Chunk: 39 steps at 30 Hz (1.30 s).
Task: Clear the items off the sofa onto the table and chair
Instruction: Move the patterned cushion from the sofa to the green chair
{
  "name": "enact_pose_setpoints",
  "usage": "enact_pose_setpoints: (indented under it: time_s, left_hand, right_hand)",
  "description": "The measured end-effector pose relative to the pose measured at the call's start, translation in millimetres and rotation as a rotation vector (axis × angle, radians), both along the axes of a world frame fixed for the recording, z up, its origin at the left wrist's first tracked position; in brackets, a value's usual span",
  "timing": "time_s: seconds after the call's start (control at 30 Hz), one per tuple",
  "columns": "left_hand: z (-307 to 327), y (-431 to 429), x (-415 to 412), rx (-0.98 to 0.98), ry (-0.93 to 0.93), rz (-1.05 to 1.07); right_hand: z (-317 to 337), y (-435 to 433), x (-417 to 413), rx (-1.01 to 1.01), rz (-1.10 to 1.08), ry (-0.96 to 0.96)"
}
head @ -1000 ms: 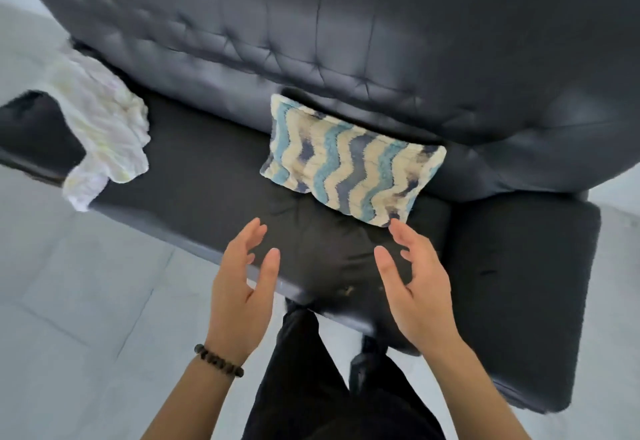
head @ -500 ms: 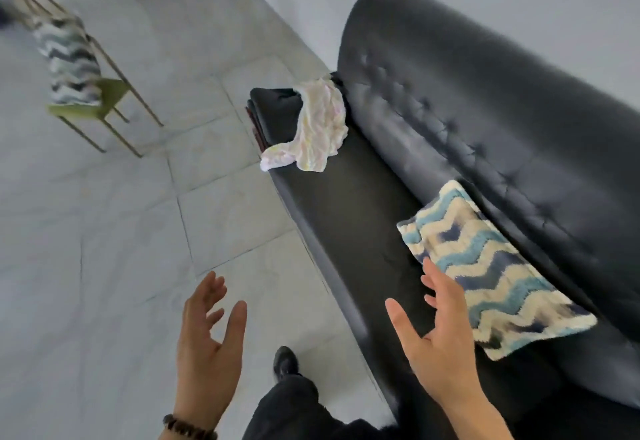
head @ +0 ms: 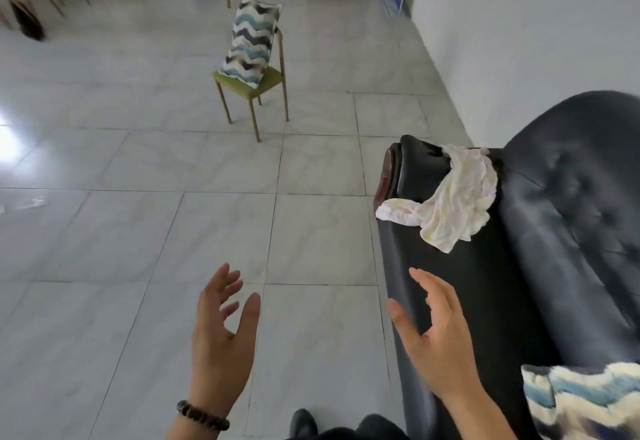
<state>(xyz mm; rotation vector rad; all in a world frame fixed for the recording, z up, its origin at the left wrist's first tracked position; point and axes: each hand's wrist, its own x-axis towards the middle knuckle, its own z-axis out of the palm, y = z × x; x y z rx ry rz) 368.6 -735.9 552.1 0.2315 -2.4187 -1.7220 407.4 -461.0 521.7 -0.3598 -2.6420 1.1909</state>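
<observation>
Cloth [head: 457,204] draped over the far arm of the sofa [head: 571,249]: we judge it light and limp, best gathered mid-fold; left hand [head: 221,335] and right hand [head: 436,342] spread, empty.

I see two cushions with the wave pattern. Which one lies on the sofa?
The cushion at the bottom right corner, on the black sofa near the right hand. The other cushion leans upright on the green chair across the floor.

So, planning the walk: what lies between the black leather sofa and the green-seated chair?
Head view: only bare grey floor tiles between the black leather sofa and the green-seated chair.
</observation>
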Motion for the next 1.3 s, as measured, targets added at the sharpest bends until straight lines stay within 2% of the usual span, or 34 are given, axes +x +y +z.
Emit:
enact_pose_setpoints:
  time_s: [0.3, 0.43, 0.7, 0.9, 1.07, 1.3]
  left_hand:
    - [-43, -49, -182, -0.039, -0.106, 0.038]
    - [-49, -69, -309, -0.070, -0.120, 0.087]
    - [-5, -121, -530, -0.066, -0.075, 0.203]
    - [-36, -160, -681, -0.010, -0.097, 0.296]
    - [-61, -202, -851, 0.019, -0.117, 0.270]
    - [-19, -240, -1101, -0.053, -0.097, 0.073]
  right_hand:
    - [-47, -53, -192, -0.146, 0.032, -0.054]
    - [-60, -71, -329, -0.162, 0.075, -0.078]
    - [-15, -118, -601, -0.137, 0.253, -0.062]
    - [-32, -159, -774, -0.085, 0.319, -0.076]
    - [-42, -199, -936, -0.065, 0.276, -0.074]
    - [-9, -226, -1128, -0.111, 0.150, -0.061]
